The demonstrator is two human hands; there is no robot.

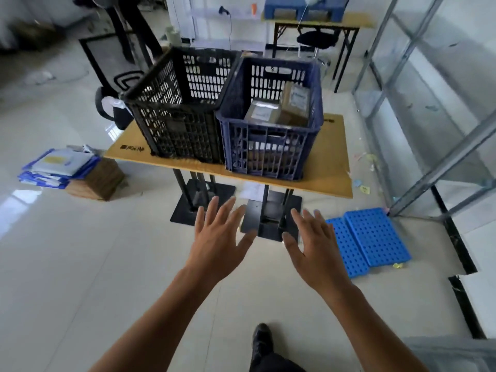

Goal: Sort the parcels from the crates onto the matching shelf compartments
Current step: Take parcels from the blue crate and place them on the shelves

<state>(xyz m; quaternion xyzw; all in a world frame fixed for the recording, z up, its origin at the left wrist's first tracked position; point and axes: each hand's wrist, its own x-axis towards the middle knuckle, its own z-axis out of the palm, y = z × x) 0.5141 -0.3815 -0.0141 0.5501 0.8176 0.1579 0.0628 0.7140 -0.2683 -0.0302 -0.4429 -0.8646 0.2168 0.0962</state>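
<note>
Parcels (261, 111) in the blue crate (268, 124): brown cardboard boxes with white labels, one lying flat at the left, another tilted against the far right wall and touching the first. More cardboard dimly visible through the front lattice, lower down. Blue crate on the right half of the table (330, 162), side to side against a black crate (174, 130) on the left half. Black crate slightly skewed, near corner turned toward the camera; contents unclear through the lattice, only dark shapes low down. Both crates upright, open at the top, with handle slots in the far walls.

Left grip (217, 242) wide open, fingers straight and spread, holding nothing, raised before the table's near edge. Right grip (316, 251) likewise open, fingers spread, holding nothing, just beside the left. Both apart from the crates, above the floor and the black table feet.

On the floor at the right, two blue perforated pallets (370, 237) side by side, near a metal frame (429, 103) with clear panels. At the left, a stack of blue-edged envelopes (59, 167) on a cardboard box (102, 181). Dark shoe (261, 342) at the bottom edge. Farther back, a far table (349, 22) with a black stool (316, 38) under it.
</note>
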